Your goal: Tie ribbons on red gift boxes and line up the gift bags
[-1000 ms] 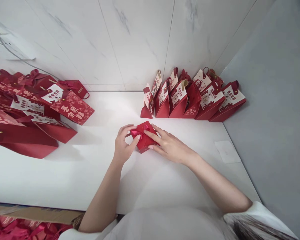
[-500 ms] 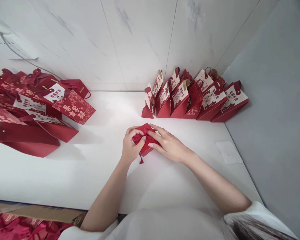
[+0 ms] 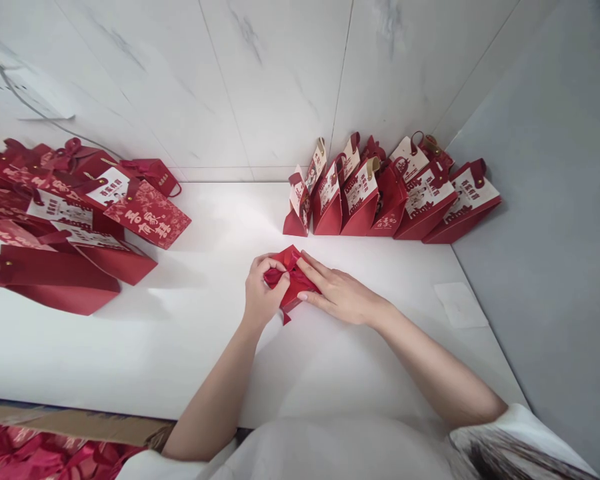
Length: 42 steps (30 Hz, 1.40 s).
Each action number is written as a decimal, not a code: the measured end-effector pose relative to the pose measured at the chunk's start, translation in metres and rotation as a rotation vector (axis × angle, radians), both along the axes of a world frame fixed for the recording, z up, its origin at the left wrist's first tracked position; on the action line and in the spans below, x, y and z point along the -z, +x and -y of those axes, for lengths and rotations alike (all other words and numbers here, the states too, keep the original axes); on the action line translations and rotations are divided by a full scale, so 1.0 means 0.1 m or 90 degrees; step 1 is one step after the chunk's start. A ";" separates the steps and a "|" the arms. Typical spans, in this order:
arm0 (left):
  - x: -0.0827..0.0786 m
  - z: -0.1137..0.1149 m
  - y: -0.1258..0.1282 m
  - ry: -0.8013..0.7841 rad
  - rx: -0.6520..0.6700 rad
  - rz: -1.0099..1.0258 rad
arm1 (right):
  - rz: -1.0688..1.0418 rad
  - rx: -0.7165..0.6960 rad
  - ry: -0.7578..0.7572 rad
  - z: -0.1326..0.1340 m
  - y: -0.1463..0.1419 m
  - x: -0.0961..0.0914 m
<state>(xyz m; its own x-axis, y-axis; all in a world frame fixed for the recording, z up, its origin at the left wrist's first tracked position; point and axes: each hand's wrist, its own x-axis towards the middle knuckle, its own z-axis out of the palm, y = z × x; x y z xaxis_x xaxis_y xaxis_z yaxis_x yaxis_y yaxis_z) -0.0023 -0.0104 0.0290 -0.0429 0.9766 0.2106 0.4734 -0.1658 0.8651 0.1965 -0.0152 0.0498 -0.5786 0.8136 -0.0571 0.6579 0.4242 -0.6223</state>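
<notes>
One grip, the left (image 3: 264, 295), pinches glossy red ribbon (image 3: 274, 276); the right grip (image 3: 344, 295) spreads on a red cardboard box (image 3: 292, 295); white table (image 3: 497, 357) edge, four o'clock; white Chinese lettering (image 3: 150, 219), ten.

Small red card box (image 3: 293, 293): smooth, low sheen, w/ shiny red satin-type ribbon (image 3: 291, 260); white flat bench (image 3: 180, 347): smooth, semi-gloss; white grey-veined wall tiles (image 3: 280, 80): smooth, sl. glossy; brown carton (image 3: 80, 420): matt cardbd.

The single view looked from the wearer's head, forward and down onto the white tabletop (image 3: 195, 347). It sat fairly near (the wearer's shirt (image 3: 305, 450) crowded its bottom edge) and reached the tiled wall (image 3: 280, 80) across the top.
</notes>
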 end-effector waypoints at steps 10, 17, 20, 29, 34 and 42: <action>-0.03 -0.04 -0.03 -0.020 0.009 -0.008 | 0.024 0.040 -0.042 -0.01 -0.03 -0.02; -0.04 -0.04 -0.05 -0.039 0.019 -0.017 | -0.018 0.182 -0.085 0.01 -0.10 0.06; -0.04 -0.06 -0.17 -0.063 0.080 0.051 | -0.160 0.127 -0.103 -0.02 -0.04 0.08; -0.22 -0.08 -0.54 -0.066 0.197 0.067 | -0.529 0.311 -0.164 -0.17 0.04 0.16; -0.16 -0.08 -0.52 -0.058 0.155 -0.006 | -0.527 0.240 -0.214 -0.15 -0.02 0.20; -0.09 -0.10 -0.42 -0.113 0.023 0.125 | -0.428 0.150 -0.142 -0.07 -0.03 0.07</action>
